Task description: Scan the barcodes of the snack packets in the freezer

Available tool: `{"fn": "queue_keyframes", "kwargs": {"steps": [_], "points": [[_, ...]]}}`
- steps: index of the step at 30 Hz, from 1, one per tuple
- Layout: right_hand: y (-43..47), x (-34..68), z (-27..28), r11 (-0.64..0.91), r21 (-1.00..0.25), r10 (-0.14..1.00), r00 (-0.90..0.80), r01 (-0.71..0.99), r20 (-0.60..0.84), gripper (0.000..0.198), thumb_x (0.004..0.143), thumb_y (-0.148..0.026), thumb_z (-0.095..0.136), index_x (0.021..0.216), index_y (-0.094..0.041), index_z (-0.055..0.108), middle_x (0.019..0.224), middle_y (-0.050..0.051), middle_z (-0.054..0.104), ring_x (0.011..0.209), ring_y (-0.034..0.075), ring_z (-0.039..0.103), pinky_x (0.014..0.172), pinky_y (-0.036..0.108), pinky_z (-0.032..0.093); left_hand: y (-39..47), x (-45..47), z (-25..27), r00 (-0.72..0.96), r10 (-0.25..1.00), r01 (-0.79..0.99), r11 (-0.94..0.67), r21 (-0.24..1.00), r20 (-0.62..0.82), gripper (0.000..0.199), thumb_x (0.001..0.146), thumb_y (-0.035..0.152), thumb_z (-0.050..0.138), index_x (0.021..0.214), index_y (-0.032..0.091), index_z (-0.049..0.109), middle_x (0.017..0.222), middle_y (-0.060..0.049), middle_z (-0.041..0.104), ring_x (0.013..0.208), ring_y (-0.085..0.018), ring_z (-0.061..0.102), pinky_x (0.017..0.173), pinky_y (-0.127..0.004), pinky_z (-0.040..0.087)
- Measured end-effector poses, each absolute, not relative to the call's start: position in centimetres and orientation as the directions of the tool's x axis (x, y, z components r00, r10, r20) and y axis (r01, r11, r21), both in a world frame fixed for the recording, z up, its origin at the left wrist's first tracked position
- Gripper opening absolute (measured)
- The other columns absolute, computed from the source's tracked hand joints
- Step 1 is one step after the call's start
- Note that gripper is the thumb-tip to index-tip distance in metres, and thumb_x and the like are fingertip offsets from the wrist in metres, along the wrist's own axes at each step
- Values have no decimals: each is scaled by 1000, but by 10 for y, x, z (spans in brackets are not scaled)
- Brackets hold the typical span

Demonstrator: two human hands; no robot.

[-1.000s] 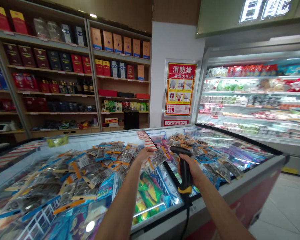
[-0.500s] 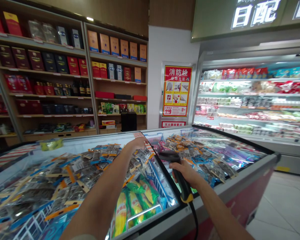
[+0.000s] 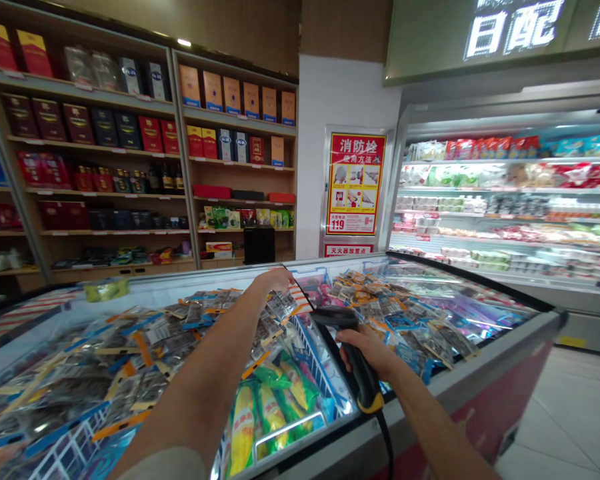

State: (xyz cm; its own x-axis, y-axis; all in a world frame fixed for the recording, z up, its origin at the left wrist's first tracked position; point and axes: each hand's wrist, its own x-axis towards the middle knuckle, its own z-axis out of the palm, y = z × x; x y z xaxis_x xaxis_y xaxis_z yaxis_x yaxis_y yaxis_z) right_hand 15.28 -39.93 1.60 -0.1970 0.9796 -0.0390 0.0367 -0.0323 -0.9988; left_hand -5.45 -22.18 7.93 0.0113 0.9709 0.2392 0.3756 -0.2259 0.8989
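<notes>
My left hand [image 3: 275, 280] reaches over the chest freezer to the black edge of its glass lid [image 3: 298, 293], beside red-and-white striped tape. Its fingers look curled at that edge, though they are partly hidden. In my right hand [image 3: 373, 350] is a black barcode scanner [image 3: 363, 380] with a yellow base and a trailing cable. It is held over the freezer's middle divide, its head towards the lid edge. Below my left arm lie packaged ice pops in grey, blue and orange wrappers [image 3: 160, 330] and green-and-yellow corn-shaped ice cream packs [image 3: 270, 403].
White wire baskets [image 3: 73, 443] divide the freezer's contents. A roll of yellow tape [image 3: 106, 289] rests at the far left rim. Behind stand shelves of boxed bottles [image 3: 115, 130], a red fire-hydrant notice [image 3: 353, 183] and a lit dairy cooler [image 3: 505, 200]. Tiled floor [image 3: 555, 413] lies at right.
The view has shifted slightly. My left hand stays at the lid edge, a little higher in view. The scanner in my right hand has shifted slightly within the view.
</notes>
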Motion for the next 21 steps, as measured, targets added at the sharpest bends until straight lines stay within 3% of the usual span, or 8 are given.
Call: {"fn": "queue_keyframes", "kwargs": {"steps": [6,11,17,21], "points": [[-387,170,16,-46,-998,999,-12,-52,-46,17,66,-32,54,63,-15,51,40,-2,52,33,9,46,35,20,39,-242,-90,84,44,993,681,-113,723,114,20,36,3,57,50,18,59,44,3,54,52,-16,52,52,-22,41],[-379,199,18,-52,-994,992,106,-92,-62,21,66,-33,54,57,-14,51,39,0,52,33,10,47,33,20,38,-260,-138,86,-42,997,833,-4,553,70,20,35,-1,52,45,16,55,42,1,52,59,-22,55,59,-28,42],[-374,225,18,-58,-994,971,227,-95,-78,21,65,-32,56,56,-14,50,38,1,52,33,11,48,33,22,39,-265,-152,89,-152,971,889,53,454,185,22,40,1,56,57,15,55,80,-12,62,94,-35,50,78,-41,37],[-374,234,15,-85,-991,958,266,-101,-109,21,65,-33,57,56,-14,51,38,1,52,33,11,48,32,21,39,-263,-98,81,-102,953,860,-60,508,285,34,50,5,55,82,18,58,103,-13,57,105,-31,45,88,-40,31]]}}
